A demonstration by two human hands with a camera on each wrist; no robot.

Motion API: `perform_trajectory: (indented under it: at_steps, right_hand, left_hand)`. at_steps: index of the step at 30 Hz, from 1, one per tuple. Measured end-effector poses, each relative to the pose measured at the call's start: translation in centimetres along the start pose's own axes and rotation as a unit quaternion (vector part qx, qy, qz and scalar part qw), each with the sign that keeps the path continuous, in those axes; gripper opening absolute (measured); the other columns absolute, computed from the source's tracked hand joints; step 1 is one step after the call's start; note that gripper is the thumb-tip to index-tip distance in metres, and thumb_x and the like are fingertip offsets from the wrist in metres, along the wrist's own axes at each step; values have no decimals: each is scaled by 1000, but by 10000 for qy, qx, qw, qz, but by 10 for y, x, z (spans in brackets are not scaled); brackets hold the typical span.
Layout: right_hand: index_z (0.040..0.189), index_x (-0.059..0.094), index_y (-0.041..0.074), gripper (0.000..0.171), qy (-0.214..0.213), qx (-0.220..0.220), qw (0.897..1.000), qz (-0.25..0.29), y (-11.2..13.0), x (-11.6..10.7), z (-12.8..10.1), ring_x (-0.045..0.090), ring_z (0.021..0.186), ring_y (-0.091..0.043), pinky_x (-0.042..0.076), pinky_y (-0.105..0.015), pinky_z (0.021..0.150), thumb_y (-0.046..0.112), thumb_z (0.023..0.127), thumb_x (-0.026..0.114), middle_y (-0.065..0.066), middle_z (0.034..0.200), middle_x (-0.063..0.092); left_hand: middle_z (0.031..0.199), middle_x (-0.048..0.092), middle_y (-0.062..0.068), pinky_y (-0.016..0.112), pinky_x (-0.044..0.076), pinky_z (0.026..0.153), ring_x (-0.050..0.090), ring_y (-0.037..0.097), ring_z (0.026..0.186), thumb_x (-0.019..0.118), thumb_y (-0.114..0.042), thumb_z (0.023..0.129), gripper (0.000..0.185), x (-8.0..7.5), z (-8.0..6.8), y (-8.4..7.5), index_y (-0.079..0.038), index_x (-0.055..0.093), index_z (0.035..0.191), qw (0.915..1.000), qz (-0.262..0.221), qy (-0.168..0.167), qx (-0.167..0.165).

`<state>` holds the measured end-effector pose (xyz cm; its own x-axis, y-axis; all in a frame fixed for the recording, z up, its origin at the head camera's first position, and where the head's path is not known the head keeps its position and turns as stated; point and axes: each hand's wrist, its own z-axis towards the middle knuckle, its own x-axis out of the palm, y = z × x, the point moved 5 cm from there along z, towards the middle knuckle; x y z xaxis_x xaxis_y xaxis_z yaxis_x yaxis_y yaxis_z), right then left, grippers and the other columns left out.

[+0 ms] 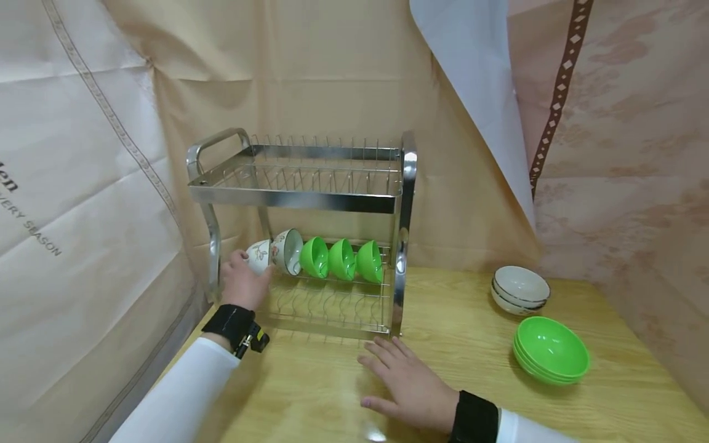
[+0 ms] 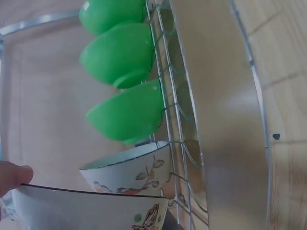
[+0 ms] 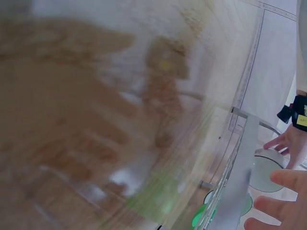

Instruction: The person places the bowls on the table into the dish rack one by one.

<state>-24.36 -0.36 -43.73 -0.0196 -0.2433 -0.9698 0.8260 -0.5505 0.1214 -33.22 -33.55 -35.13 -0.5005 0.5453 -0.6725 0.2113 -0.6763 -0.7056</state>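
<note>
The left hand [image 1: 244,284] grips one white bowl [image 1: 258,255] low in the rack [image 1: 293,199], beside a second bowl [image 1: 286,252] and three green bowls [image 1: 340,259]; the right hand [image 1: 412,389] spreads its fingers. Cloth [image 1: 94,203] (far left) reads "VERY SEASON".

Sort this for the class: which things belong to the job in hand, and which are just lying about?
Job in hand:
- left hand, holding a flowered bowl
- dish rack
- second flowered bowl and three green bowls, on edge in the rack

Apparently lying about:
- white bowl stack and green bowl stack, untouched on the table, perhaps spare
- cloth backdrop
</note>
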Motion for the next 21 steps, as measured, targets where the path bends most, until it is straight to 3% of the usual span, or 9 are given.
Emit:
perform_trajectory:
  at_steps: [7,14,21]
  right_hand:
    - [147,45,16,63,30,-68,10000,-35,-2,4,-5,30,145,-32,24,-58,115,57,100,45,-11,157,36]
    - [146,45,18,60,-95,-163,9998,-9,-3,5,-8,32,144,-30,27,-59,114,56,99,48,-10,154,40]
    - [145,47,15,59,-276,-304,9990,-179,-4,5,-11,37,141,-32,31,-59,112,54,100,49,-13,151,43]
  left_hand:
    - [126,34,27,49,45,76,45,40,103,63,-38,95,60,8,17,8,-2,30,128,9994,-226,89,-233]
    - [122,34,28,51,45,81,45,39,101,65,-38,93,58,22,48,21,-2,30,124,9991,-386,-22,-174]
    - [127,32,30,53,43,89,42,41,109,64,-37,94,59,29,61,17,-2,30,127,9967,-747,46,-323]
